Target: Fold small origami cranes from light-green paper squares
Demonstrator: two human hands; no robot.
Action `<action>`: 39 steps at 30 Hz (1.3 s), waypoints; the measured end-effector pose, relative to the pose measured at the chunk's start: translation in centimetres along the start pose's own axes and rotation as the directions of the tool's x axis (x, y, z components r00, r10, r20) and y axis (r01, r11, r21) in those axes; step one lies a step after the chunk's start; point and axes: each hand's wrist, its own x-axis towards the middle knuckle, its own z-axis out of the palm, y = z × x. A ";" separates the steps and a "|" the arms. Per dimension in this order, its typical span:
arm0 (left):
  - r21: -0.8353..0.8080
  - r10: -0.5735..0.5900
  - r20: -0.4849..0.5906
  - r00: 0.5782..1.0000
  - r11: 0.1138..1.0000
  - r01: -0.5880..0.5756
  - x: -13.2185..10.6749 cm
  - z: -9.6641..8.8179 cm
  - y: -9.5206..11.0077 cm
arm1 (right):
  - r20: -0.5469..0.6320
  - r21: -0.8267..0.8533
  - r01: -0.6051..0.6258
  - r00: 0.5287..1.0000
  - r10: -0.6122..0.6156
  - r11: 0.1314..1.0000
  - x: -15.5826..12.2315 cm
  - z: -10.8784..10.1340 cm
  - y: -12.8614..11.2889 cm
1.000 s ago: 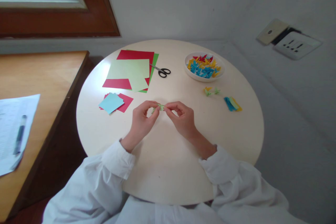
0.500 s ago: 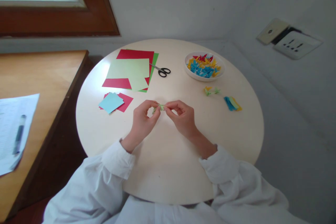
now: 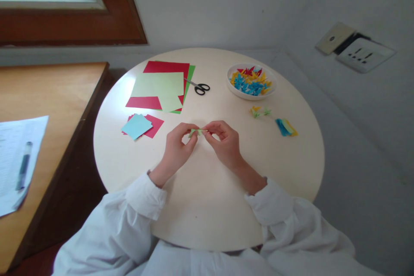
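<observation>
Over the middle of the round cream table point(image 3: 207, 207), my left hand point(image 3: 176, 148) and my right hand point(image 3: 224, 142) meet fingertip to fingertip. Both pinch one small folded piece of light green paper point(image 3: 196, 131) between thumb and fingers, a little above the tabletop. Most of the piece is hidden by my fingers. White sleeves cover both wrists.
Red and green paper sheets point(image 3: 160, 88) lie at the back left, black scissors point(image 3: 199, 88) beside them. Small blue and red squares point(image 3: 140, 126) sit left of my hands. A white bowl point(image 3: 251, 82) holds several folded pieces; two tiny folded pieces point(image 3: 259, 111) and paper strips point(image 3: 286, 127) lie right. A wooden desk point(image 3: 42, 108) with papers and a pen stands left.
My hands stay in place; only the fingers shift slightly on the green piece, which sits a touch higher.
</observation>
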 end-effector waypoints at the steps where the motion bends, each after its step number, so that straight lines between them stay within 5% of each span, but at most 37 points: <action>1: -0.007 -0.003 0.000 1.000 1.000 0.003 0.0 0.0 0.0 | -0.001 -0.003 0.000 1.000 0.000 1.000 0.0 0.0 0.0; 39: -0.150 -0.111 -0.014 0.994 0.983 0.108 0.1 0.3 0.0 | -0.038 -0.080 0.005 0.999 -0.009 0.997 -0.1 -0.3 0.2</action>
